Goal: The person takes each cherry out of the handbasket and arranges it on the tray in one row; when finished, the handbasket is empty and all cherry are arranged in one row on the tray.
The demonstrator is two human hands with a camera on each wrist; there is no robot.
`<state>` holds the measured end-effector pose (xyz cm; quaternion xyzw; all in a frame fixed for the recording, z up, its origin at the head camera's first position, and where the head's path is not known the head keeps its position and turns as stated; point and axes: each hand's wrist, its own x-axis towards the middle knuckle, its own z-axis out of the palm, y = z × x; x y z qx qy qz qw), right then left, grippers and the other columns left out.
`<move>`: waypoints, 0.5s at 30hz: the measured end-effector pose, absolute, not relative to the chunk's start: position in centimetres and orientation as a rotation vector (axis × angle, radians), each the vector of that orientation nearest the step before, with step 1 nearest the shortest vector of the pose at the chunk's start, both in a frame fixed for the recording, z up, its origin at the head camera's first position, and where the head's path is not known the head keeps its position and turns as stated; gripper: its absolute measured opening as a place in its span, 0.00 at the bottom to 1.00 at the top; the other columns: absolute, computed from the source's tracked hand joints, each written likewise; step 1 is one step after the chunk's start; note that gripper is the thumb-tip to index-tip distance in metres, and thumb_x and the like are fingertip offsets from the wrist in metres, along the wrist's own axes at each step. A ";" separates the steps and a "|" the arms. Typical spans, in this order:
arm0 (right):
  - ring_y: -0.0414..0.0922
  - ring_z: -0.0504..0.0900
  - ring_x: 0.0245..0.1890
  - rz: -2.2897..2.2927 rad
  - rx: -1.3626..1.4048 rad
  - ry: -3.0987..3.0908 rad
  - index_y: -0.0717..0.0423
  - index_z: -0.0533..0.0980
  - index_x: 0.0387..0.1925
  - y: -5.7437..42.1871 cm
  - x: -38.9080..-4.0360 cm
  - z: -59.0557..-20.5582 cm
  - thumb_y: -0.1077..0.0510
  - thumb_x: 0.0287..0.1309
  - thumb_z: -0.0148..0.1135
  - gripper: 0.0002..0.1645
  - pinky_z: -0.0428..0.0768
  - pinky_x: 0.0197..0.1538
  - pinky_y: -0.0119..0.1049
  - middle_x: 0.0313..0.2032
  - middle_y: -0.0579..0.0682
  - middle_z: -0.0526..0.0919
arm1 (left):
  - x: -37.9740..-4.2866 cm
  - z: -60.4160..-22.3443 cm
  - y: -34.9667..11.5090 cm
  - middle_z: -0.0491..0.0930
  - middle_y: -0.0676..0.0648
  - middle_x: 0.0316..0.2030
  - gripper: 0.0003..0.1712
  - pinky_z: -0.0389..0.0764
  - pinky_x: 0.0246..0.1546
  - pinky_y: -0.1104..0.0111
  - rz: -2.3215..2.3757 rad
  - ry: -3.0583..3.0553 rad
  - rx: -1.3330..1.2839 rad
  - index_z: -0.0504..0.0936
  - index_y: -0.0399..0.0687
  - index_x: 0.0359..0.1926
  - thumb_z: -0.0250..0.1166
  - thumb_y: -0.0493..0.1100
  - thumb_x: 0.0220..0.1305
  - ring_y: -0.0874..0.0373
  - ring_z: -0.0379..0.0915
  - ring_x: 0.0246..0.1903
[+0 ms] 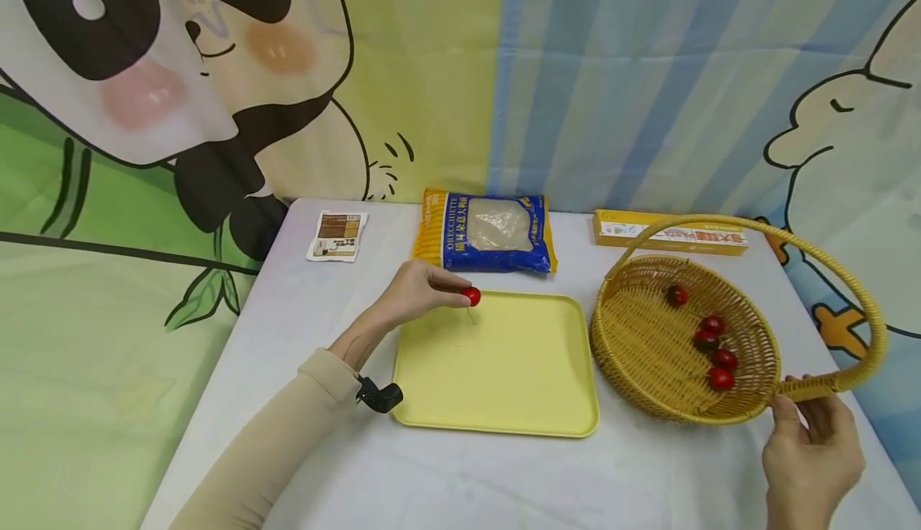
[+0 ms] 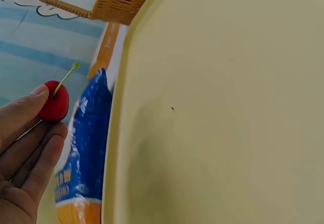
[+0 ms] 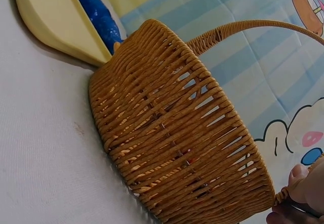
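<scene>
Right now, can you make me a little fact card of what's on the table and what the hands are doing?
Left hand: pinching one red cherry with a green stem
Right hand: holding the woven basket at the base of its handle
In the basket: five dark-red cherries in sight
Middle: a yellow tray, no cherries lying on it
Behind the tray: a blue and orange Orecchiette bag
Far left: a small packet
Behind the basket: a long orange box
</scene>
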<state>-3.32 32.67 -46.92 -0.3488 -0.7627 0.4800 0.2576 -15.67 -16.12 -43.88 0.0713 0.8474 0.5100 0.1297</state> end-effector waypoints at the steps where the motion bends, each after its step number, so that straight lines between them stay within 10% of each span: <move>1: 0.28 0.78 0.60 1.311 -0.944 -2.057 0.37 0.74 0.70 32.7 -3.3 -46.9 0.58 0.73 0.59 0.28 0.75 0.64 0.20 0.65 0.38 0.80 | -15.6 -44.0 -16.4 0.92 0.57 0.40 0.15 0.83 0.41 0.65 1.477 2.467 0.195 0.94 0.60 0.46 0.82 0.50 0.56 0.59 0.87 0.42; 15: 0.27 0.77 0.62 1.240 -0.908 -2.089 0.36 0.72 0.71 32.6 -3.1 -47.3 0.58 0.74 0.58 0.28 0.74 0.67 0.23 0.68 0.40 0.78 | -15.2 -46.7 -20.1 0.92 0.56 0.40 0.14 0.82 0.57 0.57 1.400 2.543 0.104 0.94 0.56 0.45 0.81 0.48 0.57 0.58 0.85 0.49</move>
